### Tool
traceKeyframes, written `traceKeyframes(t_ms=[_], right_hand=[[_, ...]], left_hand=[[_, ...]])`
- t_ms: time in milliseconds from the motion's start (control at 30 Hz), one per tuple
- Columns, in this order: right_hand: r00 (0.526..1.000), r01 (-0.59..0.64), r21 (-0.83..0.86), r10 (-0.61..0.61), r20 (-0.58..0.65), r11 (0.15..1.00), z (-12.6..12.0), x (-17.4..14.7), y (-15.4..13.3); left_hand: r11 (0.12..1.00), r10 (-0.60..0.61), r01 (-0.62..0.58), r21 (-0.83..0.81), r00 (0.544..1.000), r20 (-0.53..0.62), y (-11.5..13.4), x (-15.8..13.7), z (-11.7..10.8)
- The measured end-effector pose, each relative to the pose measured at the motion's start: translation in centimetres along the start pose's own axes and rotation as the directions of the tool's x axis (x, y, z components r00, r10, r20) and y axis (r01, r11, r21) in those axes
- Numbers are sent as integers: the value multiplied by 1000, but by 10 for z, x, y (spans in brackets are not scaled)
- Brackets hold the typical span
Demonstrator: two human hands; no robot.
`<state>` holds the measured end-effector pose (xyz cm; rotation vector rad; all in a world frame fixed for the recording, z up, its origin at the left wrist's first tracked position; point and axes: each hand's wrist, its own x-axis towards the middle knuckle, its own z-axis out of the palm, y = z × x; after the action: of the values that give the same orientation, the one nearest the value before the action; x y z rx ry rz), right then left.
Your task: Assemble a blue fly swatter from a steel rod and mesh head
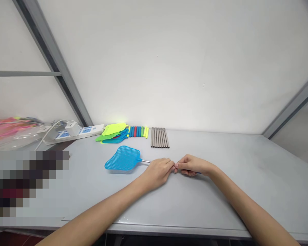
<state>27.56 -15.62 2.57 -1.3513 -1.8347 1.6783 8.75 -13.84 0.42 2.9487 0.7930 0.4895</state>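
Observation:
A blue fly swatter head [123, 158] with a mesh face points left, low over the table, on a thin metal rod [145, 161]. My left hand [157, 171] is closed around that rod. Just to its right, my right hand [191, 164] is closed, its fingertips meeting those of the left. A small dark blue end [199, 173] sticks out under the right palm, seemingly the swatter's handle. Where rod and handle meet is hidden by my fingers.
Behind lie a pile of coloured swatter heads [115, 129], a row of coloured handles [135, 131] and several metal tubes [159, 138] against the white wall [169, 68]. At left are a power strip [89, 130] with plugs and a plastic bag of pink items [10, 131]. A pixelated patch covers the lower left.

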Motion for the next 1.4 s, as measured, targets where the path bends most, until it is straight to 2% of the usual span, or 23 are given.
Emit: traceKeyframes(t_ms=[667, 1067, 1400], right_hand=[[999, 27, -5, -27, 27, 1000, -1, 3, 4], [999, 9, 18, -9, 35, 1000, 0, 4, 5], [1000, 24, 55, -23, -18, 998, 0, 5, 2]], left_hand=[[999, -43, 43, -5, 998, 35, 0, -1, -1], [999, 37, -37, -1, 999, 16, -8, 1, -1], [999, 31, -31, -6, 1000, -2, -19, 9, -2]])
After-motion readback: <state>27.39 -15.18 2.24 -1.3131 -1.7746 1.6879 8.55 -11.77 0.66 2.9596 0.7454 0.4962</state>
